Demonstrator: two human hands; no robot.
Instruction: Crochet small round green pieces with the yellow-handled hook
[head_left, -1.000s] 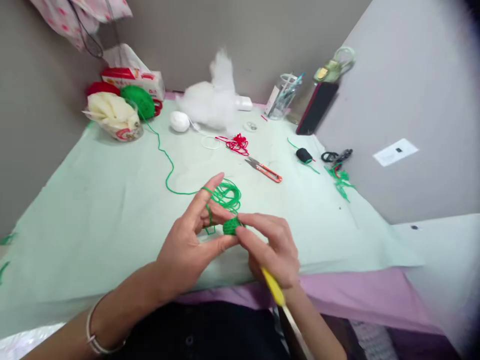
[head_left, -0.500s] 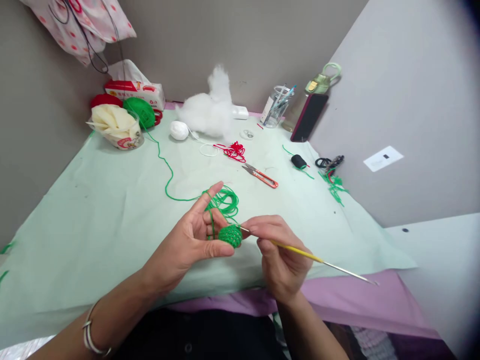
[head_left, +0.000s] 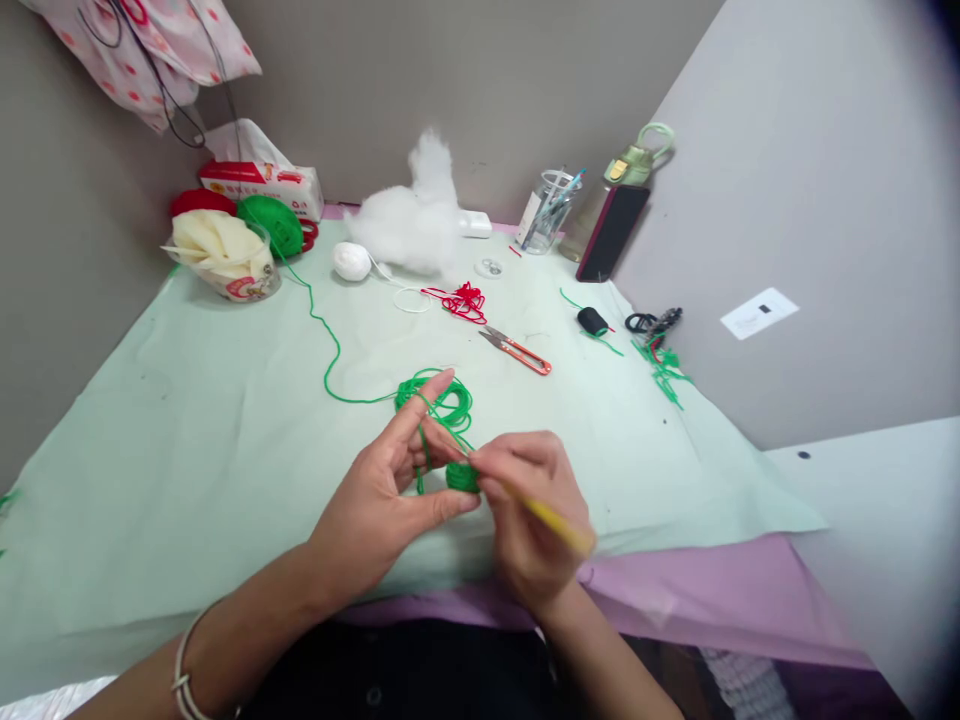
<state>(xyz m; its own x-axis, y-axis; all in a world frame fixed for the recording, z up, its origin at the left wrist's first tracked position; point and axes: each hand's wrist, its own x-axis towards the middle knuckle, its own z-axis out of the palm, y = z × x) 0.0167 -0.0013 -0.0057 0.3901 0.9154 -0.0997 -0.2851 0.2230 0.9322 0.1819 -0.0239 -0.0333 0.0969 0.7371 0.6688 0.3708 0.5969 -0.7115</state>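
Observation:
My left hand [head_left: 382, 490] holds a small green crocheted piece [head_left: 462, 477] between thumb and fingers, with green yarn looped round its raised index finger. My right hand [head_left: 536, 520] is closed on a crochet hook [head_left: 555, 522] with a yellow handle, blurred by motion. The hook's tip is hidden at the piece, where the right fingertips meet it. Behind the left fingers lies a loose coil of green yarn [head_left: 454, 402], and a strand runs from it to the green ball [head_left: 271, 226] at the back left.
Orange-handled snips [head_left: 517, 352], tangled red yarn [head_left: 466, 302], white stuffing [head_left: 409, 228] and a white yarn ball [head_left: 352, 261] lie beyond my hands. At the back right stand a jar [head_left: 541, 215] and a phone [head_left: 613, 232] against a bottle. Black thread [head_left: 592, 321] lies nearer.
My right hand has moved left, closer to the green piece, and the hook now points more toward me. The piece has turned and is more covered. The view has shifted slightly.

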